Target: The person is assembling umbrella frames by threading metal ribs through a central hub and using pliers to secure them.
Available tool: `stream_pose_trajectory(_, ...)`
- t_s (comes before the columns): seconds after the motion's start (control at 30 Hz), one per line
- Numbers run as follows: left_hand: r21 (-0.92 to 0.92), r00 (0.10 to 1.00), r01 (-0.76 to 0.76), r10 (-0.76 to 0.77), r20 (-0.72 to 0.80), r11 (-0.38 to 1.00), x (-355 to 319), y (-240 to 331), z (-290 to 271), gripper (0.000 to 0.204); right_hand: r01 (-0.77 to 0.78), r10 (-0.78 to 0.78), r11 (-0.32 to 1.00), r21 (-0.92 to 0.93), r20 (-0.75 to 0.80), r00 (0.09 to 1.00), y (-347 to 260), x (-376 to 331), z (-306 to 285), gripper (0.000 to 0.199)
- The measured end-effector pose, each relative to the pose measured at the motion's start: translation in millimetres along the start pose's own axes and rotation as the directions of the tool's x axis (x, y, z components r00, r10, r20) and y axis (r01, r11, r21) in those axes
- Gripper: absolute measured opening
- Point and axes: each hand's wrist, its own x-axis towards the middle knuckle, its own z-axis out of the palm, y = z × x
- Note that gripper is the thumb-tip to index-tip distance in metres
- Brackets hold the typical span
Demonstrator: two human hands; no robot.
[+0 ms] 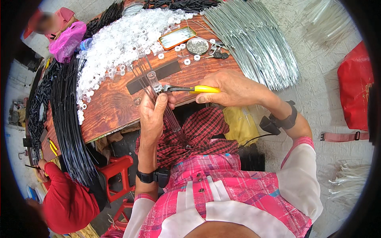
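Clear tube (152,77): just above your left hand (152,113), over wooden table (109,109), at tips of yellow-handled pliers (207,89). Left hand closed around thin rods (170,116); tube's lower end hidden among fingers. Your right hand (234,88) closed on plier handles; jaw bite: cannot tell. Rods' lower ends blur against checked cloth (206,123). Red bag (354,89): yellow marking near rim, unreadable.

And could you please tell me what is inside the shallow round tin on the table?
The shallow round tin holds many small silvery pieces. They hide its bottom, so anything beneath them cannot be seen.
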Motion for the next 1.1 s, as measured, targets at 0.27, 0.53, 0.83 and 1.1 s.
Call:
stream_pose_trajectory(0.27,-0.076,1.0,-0.002,0.002,-0.002,0.997,4,-10,0,0.034,0.182,-0.174,0.983,-0.006,-0.319,0.932,35,2,58,0.03)
stream_pose_trajectory(0.53,-0.279,0.999,0.004,0.007,0.041,0.96,7,-20,-22,0.038,0.219,-0.008,0.942,0.255,-0.634,0.773,23,36,159,0.03)
stream_pose_trajectory(0.83,-0.423,0.991,0.038,0.02,0.133,0.905,5,-18,-28,0.054,0.263,-0.081,0.93,0.256,-0.556,0.827,39,35,152,0.035)
stream_pose_trajectory(1.1,-0.576,0.974,0.08,0.059,0.219,0.814,4,-34,-45,0.052,0.262,0.01,0.883,0.388,-0.575,0.818,27,39,168,0.036)
